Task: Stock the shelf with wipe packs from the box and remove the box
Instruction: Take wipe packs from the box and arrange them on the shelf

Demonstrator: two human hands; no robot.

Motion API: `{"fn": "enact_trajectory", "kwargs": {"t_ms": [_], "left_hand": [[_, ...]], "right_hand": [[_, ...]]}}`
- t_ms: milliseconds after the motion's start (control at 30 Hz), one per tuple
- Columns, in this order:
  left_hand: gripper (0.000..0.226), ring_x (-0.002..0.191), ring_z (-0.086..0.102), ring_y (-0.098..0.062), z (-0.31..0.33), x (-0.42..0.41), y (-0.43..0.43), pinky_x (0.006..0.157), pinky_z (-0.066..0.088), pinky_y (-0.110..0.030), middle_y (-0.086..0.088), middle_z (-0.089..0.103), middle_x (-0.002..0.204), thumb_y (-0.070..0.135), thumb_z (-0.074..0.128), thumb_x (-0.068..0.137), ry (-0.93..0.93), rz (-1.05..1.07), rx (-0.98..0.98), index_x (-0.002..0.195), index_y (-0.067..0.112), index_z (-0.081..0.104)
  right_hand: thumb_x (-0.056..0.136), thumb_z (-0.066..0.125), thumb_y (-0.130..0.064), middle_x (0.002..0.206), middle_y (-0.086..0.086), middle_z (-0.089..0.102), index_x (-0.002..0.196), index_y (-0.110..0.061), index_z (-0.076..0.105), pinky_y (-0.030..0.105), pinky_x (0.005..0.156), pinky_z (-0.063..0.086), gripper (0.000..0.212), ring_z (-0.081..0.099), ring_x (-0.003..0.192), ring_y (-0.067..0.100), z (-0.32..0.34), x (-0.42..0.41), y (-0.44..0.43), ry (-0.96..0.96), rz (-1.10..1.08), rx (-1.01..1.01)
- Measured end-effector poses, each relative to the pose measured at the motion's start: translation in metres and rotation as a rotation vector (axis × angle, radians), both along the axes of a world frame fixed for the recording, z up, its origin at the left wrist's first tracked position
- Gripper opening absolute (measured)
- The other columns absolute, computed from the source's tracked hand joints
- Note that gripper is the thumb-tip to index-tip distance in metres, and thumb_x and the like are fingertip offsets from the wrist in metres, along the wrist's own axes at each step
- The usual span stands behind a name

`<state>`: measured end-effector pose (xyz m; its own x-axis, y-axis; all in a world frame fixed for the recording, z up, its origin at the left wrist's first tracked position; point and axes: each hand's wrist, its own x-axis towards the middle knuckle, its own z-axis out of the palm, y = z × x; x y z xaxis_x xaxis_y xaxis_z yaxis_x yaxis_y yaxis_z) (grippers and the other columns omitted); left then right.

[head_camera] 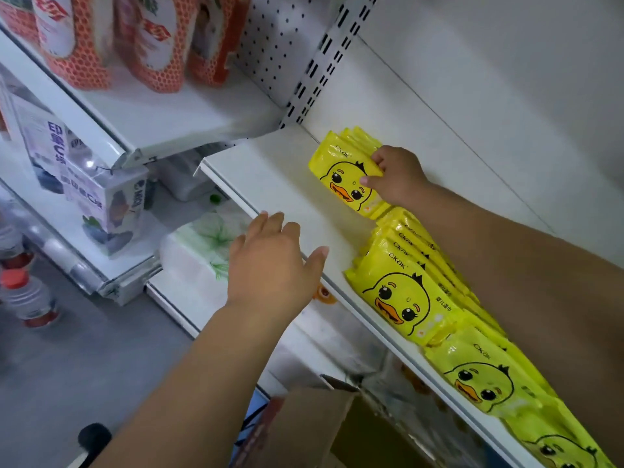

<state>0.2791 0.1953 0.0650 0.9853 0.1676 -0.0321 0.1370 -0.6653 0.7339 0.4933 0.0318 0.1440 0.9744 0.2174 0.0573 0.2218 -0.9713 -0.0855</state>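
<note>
Wipe packs [344, 177] upright on shelf [280, 184], R hand [395, 175] gripping them, L hand [270, 261] fingers relaxed at shelf edge, box [304, 423] below

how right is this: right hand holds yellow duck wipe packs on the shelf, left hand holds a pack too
Partly wrong: in the head view the left hand is open and holds nothing, over the edge of the shelf. The right hand does hold yellow duck wipe packs on the shelf.

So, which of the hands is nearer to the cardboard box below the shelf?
Left. The left hand hovers open at the front edge of the shelf, above the cardboard box; the right hand is further back, gripping yellow wipe packs.
</note>
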Motion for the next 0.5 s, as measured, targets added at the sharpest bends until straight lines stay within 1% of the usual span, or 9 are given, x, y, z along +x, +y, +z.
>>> {"fn": "enact_trajectory", "kwargs": {"t_ms": [100,233,300,400,500], "left_hand": [[0.06,0.155,0.015,-0.023,-0.003,0.007,-0.008,0.12,0.025,-0.047,-0.006,0.033,0.162,0.057,0.044,0.1,0.029,0.027,-0.003,0.141,0.014,0.053],[0.059,0.156,0.009,-0.026,-0.003,0.01,-0.017,0.121,0.021,-0.051,-0.009,0.028,0.164,0.056,0.041,0.102,0.053,0.027,0.03,0.141,0.013,0.052],[0.058,0.156,0.008,-0.027,-0.004,0.009,-0.019,0.121,0.021,-0.052,-0.01,0.027,0.164,0.054,0.04,0.103,0.051,0.028,0.05,0.141,0.012,0.052],[0.058,0.156,0.009,-0.026,-0.006,0.007,-0.02,0.122,0.021,-0.052,-0.01,0.026,0.165,0.053,0.039,0.103,0.037,0.036,0.058,0.14,0.011,0.052],[0.057,0.156,0.01,-0.025,-0.007,0.004,-0.02,0.122,0.02,-0.051,-0.01,0.027,0.165,0.052,0.039,0.104,0.025,0.029,0.063,0.141,0.01,0.052]], "right_hand": [[0.082,0.082,-0.028,0.11,0.011,0.068,0.115,-0.011,0.064,0.033,0.085,0.046,0.042,0.062,0.102,0.029,-0.007,0.001,-0.016,-0.022,0.008,-0.007],[0.079,0.083,-0.033,0.101,0.003,0.069,0.107,-0.019,0.062,0.041,0.084,0.052,0.038,0.064,0.095,0.027,-0.004,-0.001,-0.025,-0.062,0.007,-0.025],[0.077,0.084,-0.033,0.105,0.004,0.069,0.11,-0.019,0.06,0.042,0.085,0.051,0.043,0.063,0.099,0.028,-0.004,-0.004,-0.023,-0.095,0.022,-0.043],[0.077,0.084,-0.034,0.117,0.006,0.062,0.12,-0.014,0.056,0.044,0.088,0.049,0.055,0.058,0.11,0.027,-0.005,-0.013,-0.02,-0.148,0.046,-0.073],[0.08,0.081,-0.038,0.121,0.006,0.058,0.12,-0.013,0.057,0.044,0.09,0.048,0.053,0.055,0.116,0.026,-0.004,-0.026,-0.019,-0.164,0.01,-0.028]]}}
